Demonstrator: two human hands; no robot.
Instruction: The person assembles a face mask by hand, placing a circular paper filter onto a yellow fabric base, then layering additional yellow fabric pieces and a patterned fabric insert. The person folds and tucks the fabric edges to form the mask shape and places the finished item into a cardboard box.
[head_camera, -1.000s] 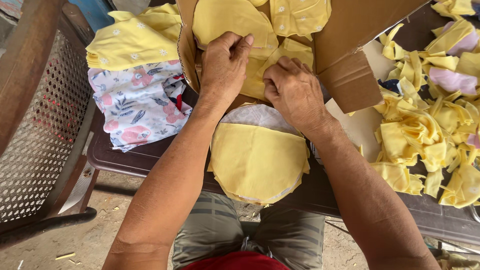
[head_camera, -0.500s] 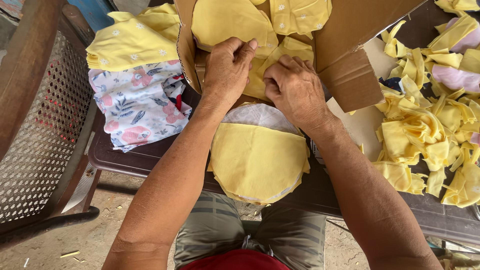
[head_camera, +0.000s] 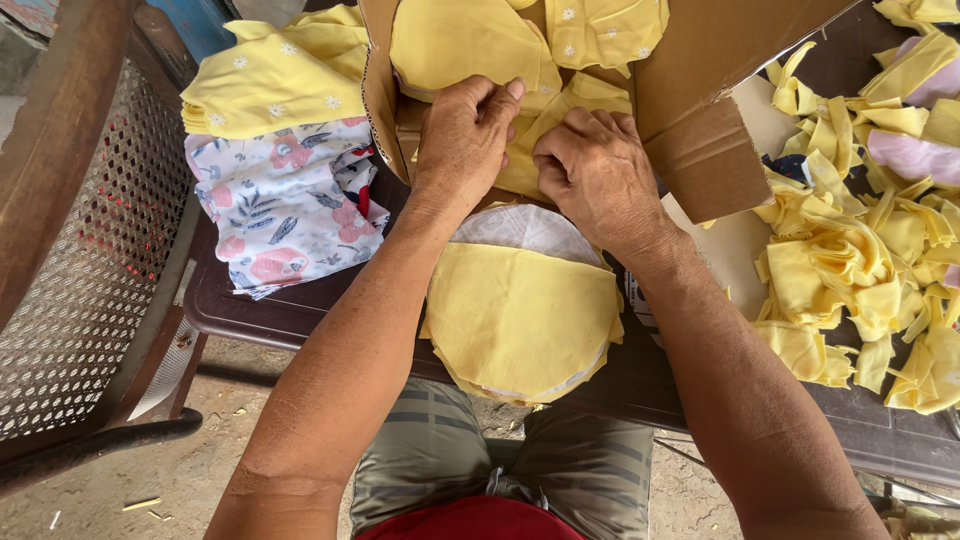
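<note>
Little has shifted since a moment ago: both our hands stay at the cardboard box (head_camera: 700, 120) on the dark table (head_camera: 300, 310). Our left hand (head_camera: 465, 135) and right hand (head_camera: 595, 170) pinch a yellow fabric piece (head_camera: 545, 140) above the stacked yellow rounds (head_camera: 520, 320).

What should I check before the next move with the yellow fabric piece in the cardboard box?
1. Left hand pinching the yellow fabric piece: ok.
2. Right hand on the same piece: ok.
3. Piece lying flat: not ok, creased between the hands.
4. Cardboard box flaps open: ok.
5. Stack of round yellow pieces fully on the table: not ok, overhangs the near edge.
6. Box contents underneath: cannot tell.
</note>
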